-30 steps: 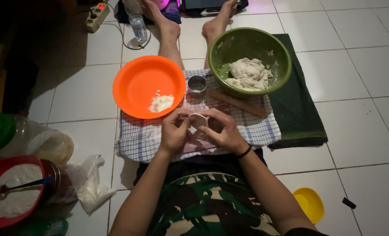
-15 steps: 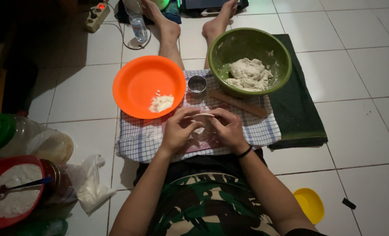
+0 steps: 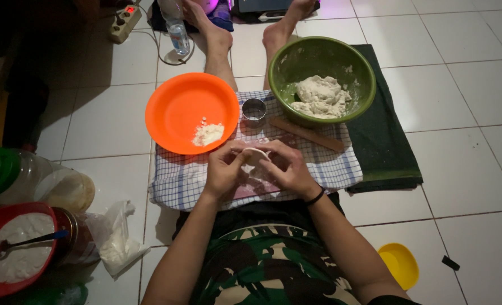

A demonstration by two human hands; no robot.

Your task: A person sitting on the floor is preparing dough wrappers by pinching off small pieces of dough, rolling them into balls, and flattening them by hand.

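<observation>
I sit on a tiled floor with a checked cloth [image 3: 330,169] over my lap. My left hand [image 3: 224,169] and my right hand [image 3: 287,168] meet above the cloth, both pinching a small round piece of white dough [image 3: 255,155] between fingers and thumbs. Just beyond the hands stand a small round metal cutter [image 3: 254,110] and a wooden rolling pin [image 3: 307,134]. An orange bowl [image 3: 174,107] at the left holds a little flour [image 3: 208,134]. A green bowl [image 3: 341,59] at the right holds a lump of dough [image 3: 321,96].
A dark green mat [image 3: 383,141] lies under the green bowl. At the left are a red bowl of flour with a spoon [image 3: 14,248], a plastic jar [image 3: 42,186] and a plastic bag [image 3: 115,240]. A yellow lid [image 3: 400,264], water bottle [image 3: 176,28] and power strip [image 3: 125,17] lie around.
Both hands stay together over the cloth and keep working the dough piece, with fingers shifting slightly around it. Nothing else has moved.
</observation>
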